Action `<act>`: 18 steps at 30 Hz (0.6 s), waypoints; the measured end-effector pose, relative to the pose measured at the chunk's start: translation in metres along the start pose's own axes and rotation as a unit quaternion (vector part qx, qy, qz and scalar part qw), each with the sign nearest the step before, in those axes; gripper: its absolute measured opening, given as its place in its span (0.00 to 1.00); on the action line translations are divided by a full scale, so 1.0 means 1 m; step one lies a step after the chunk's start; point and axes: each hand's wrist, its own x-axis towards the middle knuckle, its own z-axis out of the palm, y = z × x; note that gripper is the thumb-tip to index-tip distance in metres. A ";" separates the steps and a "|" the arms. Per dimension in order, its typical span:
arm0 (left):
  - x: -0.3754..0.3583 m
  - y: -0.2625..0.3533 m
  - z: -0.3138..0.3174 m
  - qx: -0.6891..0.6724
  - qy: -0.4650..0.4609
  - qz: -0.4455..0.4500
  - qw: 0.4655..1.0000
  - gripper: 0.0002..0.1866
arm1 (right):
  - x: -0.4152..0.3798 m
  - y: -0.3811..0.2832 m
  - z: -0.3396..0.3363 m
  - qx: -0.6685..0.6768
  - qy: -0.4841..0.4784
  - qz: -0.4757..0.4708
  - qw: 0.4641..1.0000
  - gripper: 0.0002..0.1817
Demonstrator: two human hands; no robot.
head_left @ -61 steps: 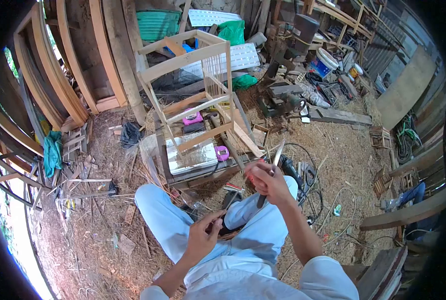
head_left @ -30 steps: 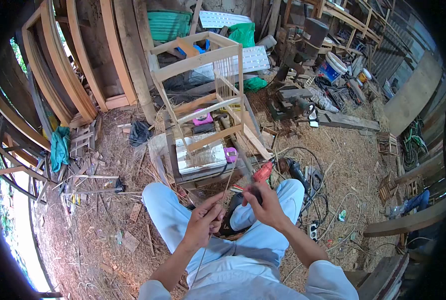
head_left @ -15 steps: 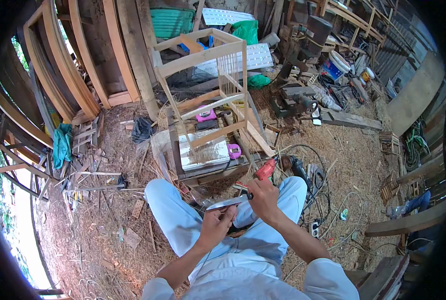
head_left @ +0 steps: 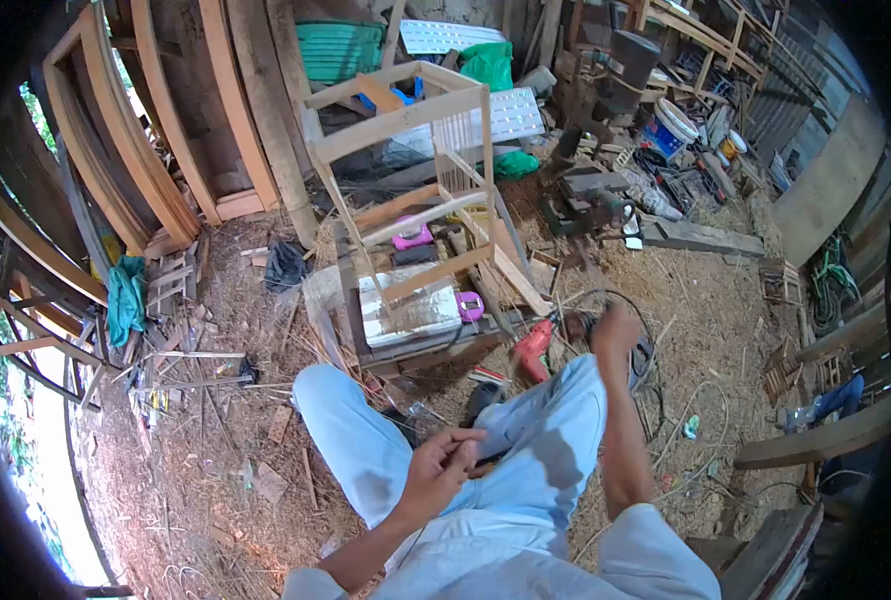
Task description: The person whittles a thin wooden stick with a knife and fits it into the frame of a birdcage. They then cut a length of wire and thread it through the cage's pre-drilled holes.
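Note:
My right hand [head_left: 618,332] is closed, out past my right knee and smeared by motion. A blurred grey knife blade [head_left: 590,266] points forward from it; the handle is hidden in the fist. Over my lap, my left hand [head_left: 440,470] is closed, thumb and fingertips together. Whatever is between those fingers is too small to make out. A red power drill [head_left: 535,350] lies on the ground just beyond my right knee, left of my right hand. In front of me, a wooden frame with thin spindles [head_left: 406,200] rests on a low bench [head_left: 431,352].
Two pink tape measures, one of them nearer [head_left: 471,306], and a white board [head_left: 411,308] lie on the bench. Black cables [head_left: 656,385] loop beside my right knee. Wood shavings and offcuts cover the ground. Long curved timbers [head_left: 131,130] lean at the left.
My right hand has moved forward and right, taking the knife away from my left hand. The left hand stays over my lap. The red drill is now in fuller view.

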 end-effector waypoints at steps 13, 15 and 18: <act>0.041 0.004 0.007 -0.033 -0.002 -0.035 0.999 0.19 | -0.103 -0.082 -0.083 0.310 -0.192 -0.225 0.904 0.08; 0.040 0.000 0.009 0.007 0.009 -0.034 0.999 0.17 | -0.101 -0.089 -0.087 0.208 -0.229 -0.244 0.919 0.08; 0.036 -0.009 0.012 0.023 0.006 -0.010 1.000 0.17 | -0.094 -0.082 -0.070 0.201 -0.231 -0.261 0.915 0.06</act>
